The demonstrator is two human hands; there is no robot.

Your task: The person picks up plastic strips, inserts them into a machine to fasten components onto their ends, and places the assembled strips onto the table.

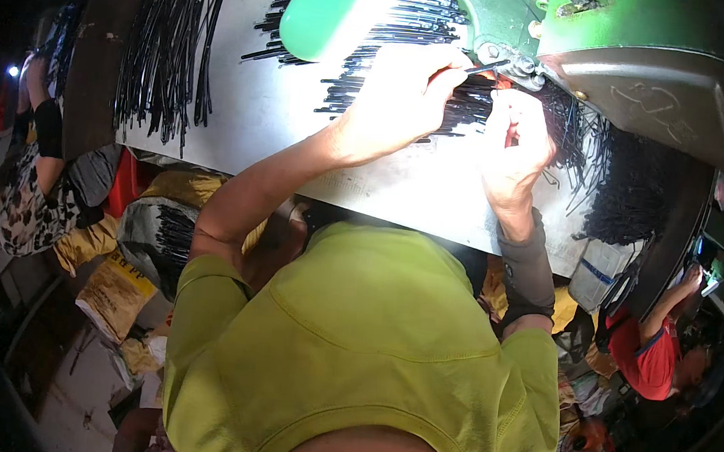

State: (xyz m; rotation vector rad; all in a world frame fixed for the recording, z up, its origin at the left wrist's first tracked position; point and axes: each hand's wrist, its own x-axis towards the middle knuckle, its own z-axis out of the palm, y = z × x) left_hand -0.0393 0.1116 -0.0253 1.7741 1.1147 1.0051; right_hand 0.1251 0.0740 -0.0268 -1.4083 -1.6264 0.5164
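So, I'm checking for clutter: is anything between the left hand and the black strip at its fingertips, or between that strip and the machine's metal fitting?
No, nothing visible: the left hand pinches the black strip, and its far end overlaps the metal fitting in this view. Whether they touch, I can't tell.

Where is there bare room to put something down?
One bare patch of the pale table lies near its front edge, between the left forearm and right forearm. Another runs between the left bundle of black strips and the middle rows. It's crowded on the right, with tangled strips beside the green machine.
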